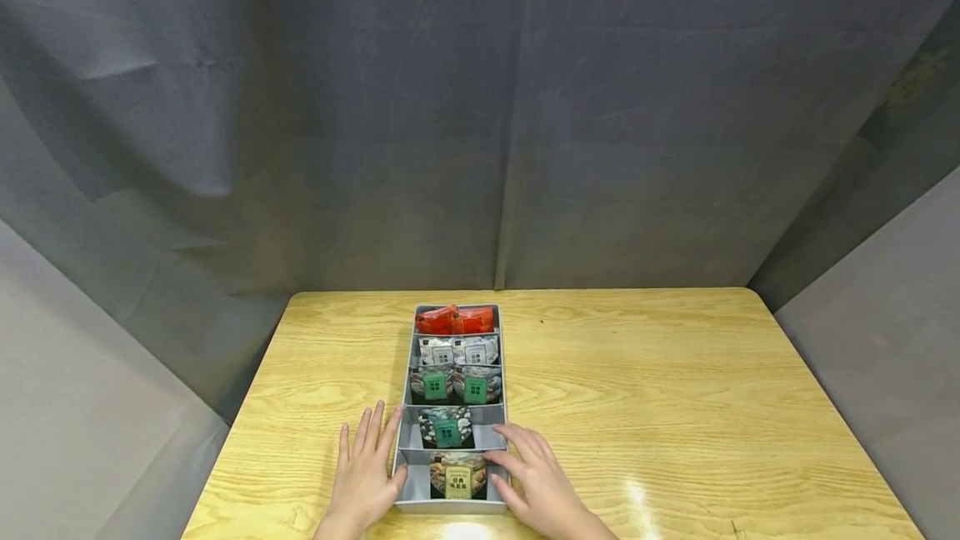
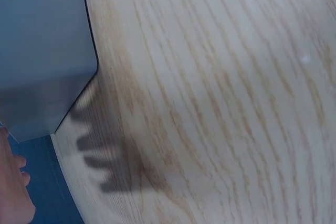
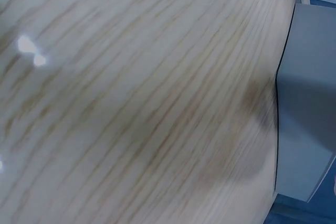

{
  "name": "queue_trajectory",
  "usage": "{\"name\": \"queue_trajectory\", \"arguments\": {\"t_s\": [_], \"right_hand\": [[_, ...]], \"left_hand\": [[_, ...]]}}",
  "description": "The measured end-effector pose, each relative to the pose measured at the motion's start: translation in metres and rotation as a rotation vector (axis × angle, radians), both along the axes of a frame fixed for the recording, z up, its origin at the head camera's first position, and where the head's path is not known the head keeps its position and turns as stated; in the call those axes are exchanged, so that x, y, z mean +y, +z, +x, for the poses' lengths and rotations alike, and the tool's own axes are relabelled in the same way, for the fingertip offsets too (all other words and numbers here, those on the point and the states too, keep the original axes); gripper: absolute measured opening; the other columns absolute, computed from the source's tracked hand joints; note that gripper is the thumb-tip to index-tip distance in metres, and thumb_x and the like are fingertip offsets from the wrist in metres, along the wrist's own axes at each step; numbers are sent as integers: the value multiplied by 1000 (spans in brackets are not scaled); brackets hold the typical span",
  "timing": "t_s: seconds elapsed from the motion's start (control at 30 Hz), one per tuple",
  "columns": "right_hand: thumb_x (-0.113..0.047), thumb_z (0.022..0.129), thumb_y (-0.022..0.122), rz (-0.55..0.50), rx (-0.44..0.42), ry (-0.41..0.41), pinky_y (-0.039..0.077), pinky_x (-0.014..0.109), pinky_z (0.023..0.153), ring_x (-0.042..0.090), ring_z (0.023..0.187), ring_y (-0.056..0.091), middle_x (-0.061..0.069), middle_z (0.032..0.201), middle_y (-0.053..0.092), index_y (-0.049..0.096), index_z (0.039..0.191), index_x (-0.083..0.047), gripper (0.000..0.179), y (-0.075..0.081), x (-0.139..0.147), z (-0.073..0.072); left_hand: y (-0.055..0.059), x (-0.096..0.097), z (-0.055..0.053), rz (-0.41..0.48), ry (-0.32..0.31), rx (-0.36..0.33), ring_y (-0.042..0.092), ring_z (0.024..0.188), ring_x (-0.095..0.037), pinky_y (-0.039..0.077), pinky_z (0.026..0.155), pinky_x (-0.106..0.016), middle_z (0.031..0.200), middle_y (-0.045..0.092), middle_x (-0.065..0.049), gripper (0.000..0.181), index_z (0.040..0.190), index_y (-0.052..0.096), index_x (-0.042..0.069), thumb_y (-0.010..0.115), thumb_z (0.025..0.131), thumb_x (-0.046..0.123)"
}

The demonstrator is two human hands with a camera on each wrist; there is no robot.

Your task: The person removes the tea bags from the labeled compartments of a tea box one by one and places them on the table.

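Note:
A long grey divided box (image 1: 452,507) lies lengthwise on the table, with small packets in its compartments. My left hand (image 1: 362,473) is at the box's front left side, fingers spread and straight, thumb over the left rim. On the opposite side my right hand (image 1: 542,486) reaches over the right rim with loosely bent fingers, its tips near a yellow-labelled packet (image 1: 458,477) in the front compartment. Behind that one sits a teal-labelled packet (image 1: 447,428). Neither hand visibly holds anything. In the left wrist view, part of a hand (image 2: 14,187) shows beside the box wall (image 2: 44,30).
Farther back in the box are two green-labelled packets (image 1: 476,387), two white packets (image 1: 477,351) and two red packets (image 1: 474,321). The wooden table (image 1: 652,390) extends to both sides. A grey curtain (image 1: 405,123) hangs behind it.

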State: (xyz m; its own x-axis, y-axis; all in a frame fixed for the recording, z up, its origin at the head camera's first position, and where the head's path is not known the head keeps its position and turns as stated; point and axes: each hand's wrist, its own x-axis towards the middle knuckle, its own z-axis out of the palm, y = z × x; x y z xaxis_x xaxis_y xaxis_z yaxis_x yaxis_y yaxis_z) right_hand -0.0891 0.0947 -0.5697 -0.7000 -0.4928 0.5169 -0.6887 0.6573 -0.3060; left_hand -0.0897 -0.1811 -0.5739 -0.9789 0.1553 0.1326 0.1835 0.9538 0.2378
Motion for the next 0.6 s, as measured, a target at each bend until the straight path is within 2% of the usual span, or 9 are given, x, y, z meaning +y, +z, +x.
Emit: {"name": "queue_trajectory", "arguments": {"t_s": [0.23,0.43,0.6], "right_hand": [[-20,71,69,-8,37,-105,33,43,90,27,111,49,10,118,56,69,91,-16,21,1,-6,4],[-18,69,70,-41,2,-148,33,48,87,31,112,48,11,118,55,68,87,-14,18,-2,-13,7],[-19,70,71,-75,-50,-166,30,47,86,31,113,46,11,119,55,69,85,-13,16,-1,-19,8]], "left_hand": [[1,1,0,27,5,-27,14,137,-33,2,108,-56,150,20,-13,80,145,26,18,61,75,34],[1,1,0,29,6,-16,15,137,-33,-1,109,-54,150,19,-12,80,146,25,19,60,75,33],[0,1,1,37,5,15,19,135,-34,0,108,-55,149,23,-13,79,145,28,18,61,74,32]]}}
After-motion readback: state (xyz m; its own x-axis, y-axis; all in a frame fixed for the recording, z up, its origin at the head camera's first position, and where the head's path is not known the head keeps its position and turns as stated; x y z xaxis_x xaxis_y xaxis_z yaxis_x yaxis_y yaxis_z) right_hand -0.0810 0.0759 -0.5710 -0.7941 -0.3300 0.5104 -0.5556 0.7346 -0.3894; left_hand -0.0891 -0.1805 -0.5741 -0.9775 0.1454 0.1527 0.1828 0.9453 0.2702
